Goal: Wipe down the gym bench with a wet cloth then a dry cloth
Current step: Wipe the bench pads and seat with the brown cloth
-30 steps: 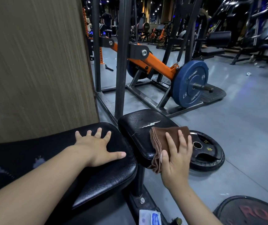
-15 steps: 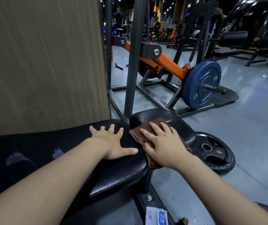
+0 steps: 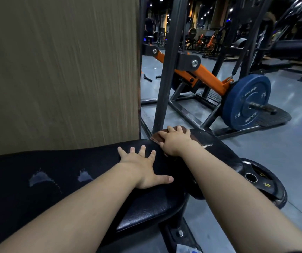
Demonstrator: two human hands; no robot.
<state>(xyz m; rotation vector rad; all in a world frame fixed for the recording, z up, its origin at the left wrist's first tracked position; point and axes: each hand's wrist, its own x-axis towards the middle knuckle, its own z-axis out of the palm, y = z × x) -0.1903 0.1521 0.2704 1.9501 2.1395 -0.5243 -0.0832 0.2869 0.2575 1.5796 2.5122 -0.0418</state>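
The black padded bench point(image 3: 55, 183) runs across the lower left, with two worn pale patches on its surface. Its smaller seat pad point(image 3: 217, 152) lies to the right and has a cracked tear. My left hand point(image 3: 142, 167) rests flat on the long pad, fingers spread. My right hand point(image 3: 175, 141) presses a brown cloth point(image 3: 155, 138) onto the far left corner of the seat pad. Most of the cloth is hidden under the hand.
A wood-grain wall panel point(image 3: 60, 70) stands right behind the bench. A black steel upright point(image 3: 166, 75) rises just beyond the cloth. A blue weight plate point(image 3: 245, 103) hangs on an orange lever machine. A black plate point(image 3: 263, 183) lies on the floor beside the seat.
My right hand has pushed the cloth from the seat pad's right edge across to its far left corner. The left hand stays flat on the long pad.
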